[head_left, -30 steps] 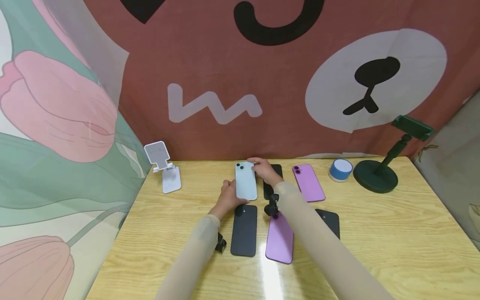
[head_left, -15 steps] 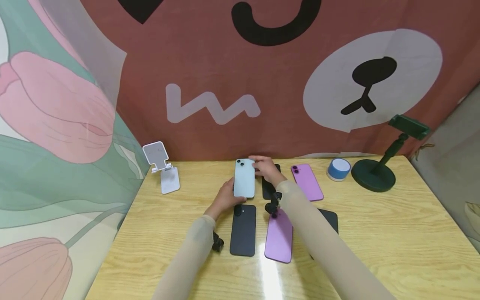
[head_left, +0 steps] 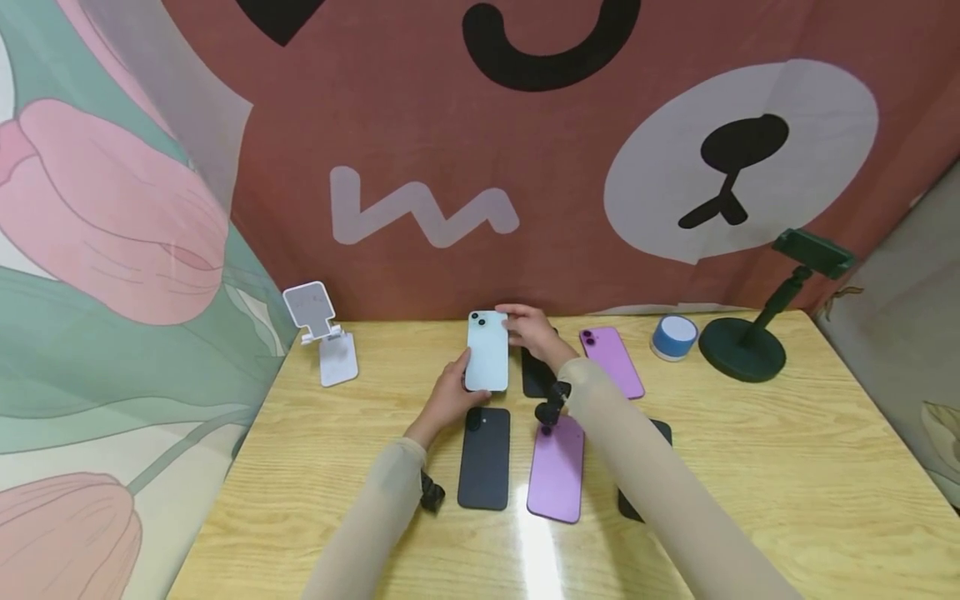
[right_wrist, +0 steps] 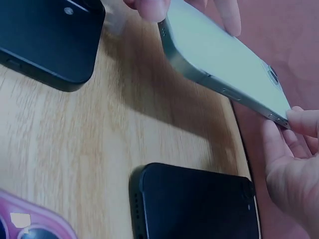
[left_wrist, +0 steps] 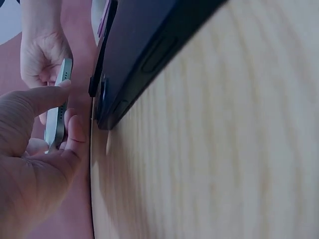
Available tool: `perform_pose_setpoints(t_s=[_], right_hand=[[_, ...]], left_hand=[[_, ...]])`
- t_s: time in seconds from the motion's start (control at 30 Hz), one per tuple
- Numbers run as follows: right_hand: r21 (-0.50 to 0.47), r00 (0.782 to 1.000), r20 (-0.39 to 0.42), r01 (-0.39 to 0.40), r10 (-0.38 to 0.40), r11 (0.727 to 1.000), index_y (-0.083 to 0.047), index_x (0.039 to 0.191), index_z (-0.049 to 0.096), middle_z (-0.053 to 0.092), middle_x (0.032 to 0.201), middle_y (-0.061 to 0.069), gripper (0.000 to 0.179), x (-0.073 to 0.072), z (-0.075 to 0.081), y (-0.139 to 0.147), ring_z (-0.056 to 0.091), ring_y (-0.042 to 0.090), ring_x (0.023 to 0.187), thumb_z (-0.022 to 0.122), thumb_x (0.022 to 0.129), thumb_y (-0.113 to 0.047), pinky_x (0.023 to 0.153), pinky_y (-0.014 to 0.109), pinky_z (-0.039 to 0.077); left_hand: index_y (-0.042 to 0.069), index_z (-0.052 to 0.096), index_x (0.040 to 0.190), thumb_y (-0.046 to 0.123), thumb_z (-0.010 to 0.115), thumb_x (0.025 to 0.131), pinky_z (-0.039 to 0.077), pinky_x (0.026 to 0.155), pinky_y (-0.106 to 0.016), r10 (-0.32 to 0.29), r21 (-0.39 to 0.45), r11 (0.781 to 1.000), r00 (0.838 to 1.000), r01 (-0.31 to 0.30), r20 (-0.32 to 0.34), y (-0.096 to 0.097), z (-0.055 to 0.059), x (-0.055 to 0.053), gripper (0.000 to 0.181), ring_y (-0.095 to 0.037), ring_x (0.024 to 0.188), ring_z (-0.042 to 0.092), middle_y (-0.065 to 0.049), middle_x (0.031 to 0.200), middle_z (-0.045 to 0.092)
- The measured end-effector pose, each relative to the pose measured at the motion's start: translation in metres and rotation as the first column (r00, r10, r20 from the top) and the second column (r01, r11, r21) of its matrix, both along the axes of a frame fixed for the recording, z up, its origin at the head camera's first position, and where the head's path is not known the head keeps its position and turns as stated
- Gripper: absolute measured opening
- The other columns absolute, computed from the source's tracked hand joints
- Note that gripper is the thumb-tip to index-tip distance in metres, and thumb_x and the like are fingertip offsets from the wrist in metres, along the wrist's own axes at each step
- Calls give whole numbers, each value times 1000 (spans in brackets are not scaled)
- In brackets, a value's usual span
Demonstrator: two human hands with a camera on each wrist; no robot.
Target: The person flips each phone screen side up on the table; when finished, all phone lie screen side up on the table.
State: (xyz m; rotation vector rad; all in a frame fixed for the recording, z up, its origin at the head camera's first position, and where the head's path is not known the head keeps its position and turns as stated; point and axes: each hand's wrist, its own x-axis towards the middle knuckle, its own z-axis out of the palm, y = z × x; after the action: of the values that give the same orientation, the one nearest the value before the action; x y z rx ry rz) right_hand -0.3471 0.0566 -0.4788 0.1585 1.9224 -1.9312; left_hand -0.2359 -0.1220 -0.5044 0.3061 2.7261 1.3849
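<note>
A pale mint smartphone [head_left: 487,354], back side up with two camera lenses at its top left, is held between both hands above the table's far edge. My left hand [head_left: 448,398] grips its lower left, thumb over the bottom end in the left wrist view, fingers beneath. At the upper right corner, my right hand [head_left: 534,333] pinches the phone, as the right wrist view shows. A shadow falls on the wood under the raised phone. Below lies a black smartphone [head_left: 484,458]; another black smartphone [head_left: 537,375] is partly hidden under my right hand.
Purple smartphones [head_left: 555,471] [head_left: 611,362] lie nearer me and at the back right. A further black phone [head_left: 632,504] is mostly behind my right sleeve. A white phone stand [head_left: 339,358] is back left; a blue-and-white cylinder [head_left: 674,337] and green stand [head_left: 742,348] are back right.
Both hands have raised the mint phone a little off the table, and it has shifted slightly upward in the head view. The other phones stay where they lay.
</note>
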Motion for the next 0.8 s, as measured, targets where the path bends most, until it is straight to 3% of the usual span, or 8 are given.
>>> perform_pose_setpoints(t_s=[0.23,0.47,0.8], right_hand=[[-9,999,-23,-26,26,1000,-10,131,57,38,146,6,37,4,-1,4,46,23,120,55,94,-7,95,41,44],[-78,999,-23,-36,34,996,-10,134,54,44,142,8,39,4,-2,8,50,26,116,53,95,-6,97,43,43],[-163,997,-22,-71,68,984,-8,138,49,47,135,11,42,6,-3,13,57,18,99,49,97,-4,83,34,51]], left_hand=[[-4,21,148,13,75,81,50,83,-37,-10,45,999,1000,9,12,1,-1,3,87,-31,99,57,-32,130,41],[-4,20,148,16,75,81,44,95,-44,4,47,999,1000,-4,12,3,3,5,89,-36,114,48,-32,130,40],[-3,19,149,21,79,77,38,99,-46,57,15,998,998,-57,4,10,5,9,97,-38,118,43,-32,132,38]])
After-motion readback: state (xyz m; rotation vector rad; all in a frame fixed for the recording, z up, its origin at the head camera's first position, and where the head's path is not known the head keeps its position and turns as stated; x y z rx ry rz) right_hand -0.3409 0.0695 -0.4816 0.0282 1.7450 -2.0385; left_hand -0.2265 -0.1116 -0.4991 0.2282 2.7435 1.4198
